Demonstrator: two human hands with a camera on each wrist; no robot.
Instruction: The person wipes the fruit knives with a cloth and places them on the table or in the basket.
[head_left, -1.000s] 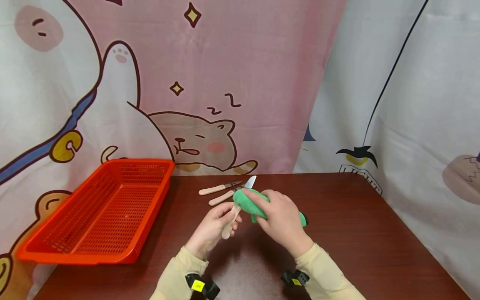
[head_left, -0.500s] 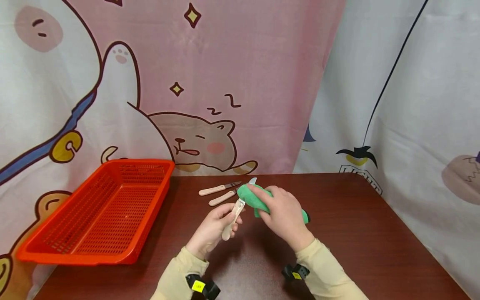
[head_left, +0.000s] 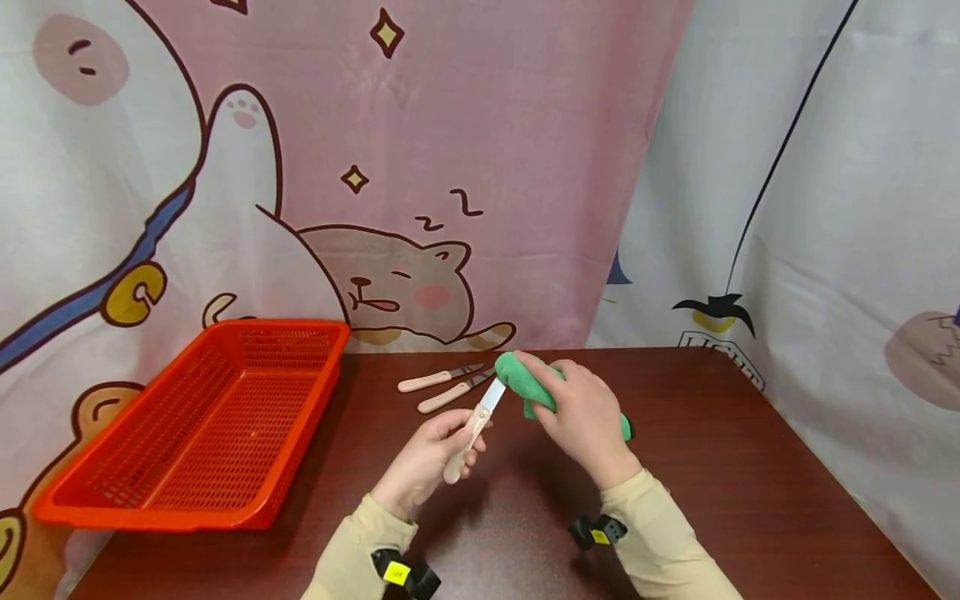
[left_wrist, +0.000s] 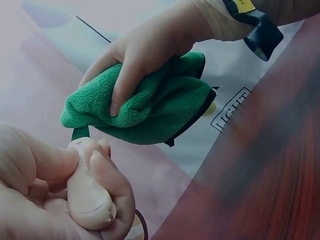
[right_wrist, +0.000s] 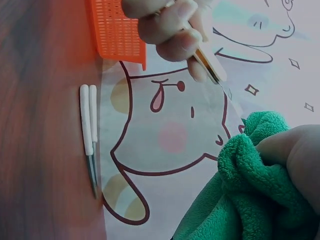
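My left hand (head_left: 429,454) grips the pale handle of a knife (head_left: 468,442), its blade pointing up and away. A green cloth (head_left: 525,383) is bunched in my right hand (head_left: 585,414), folded over the blade's tip end. Bare metal shows between handle and cloth. In the left wrist view the handle's butt (left_wrist: 90,200) faces the camera, and the dark-edged cloth (left_wrist: 165,102) hangs loose below the right fingers. The right wrist view shows the cloth (right_wrist: 250,165) around the blade's end, with the left fingers curled on the handle.
Two more knives with pale handles, a farther one (head_left: 424,382) and a nearer one (head_left: 444,397), lie on the dark wooden table (head_left: 720,467) beyond my hands. An orange-red plastic basket (head_left: 300,433) stands at the left. A printed curtain (head_left: 540,167) hangs behind the table.
My right hand has slid the cloth up along the blade, away from the handle and to the right, baring more metal. The left hand has stayed almost still.
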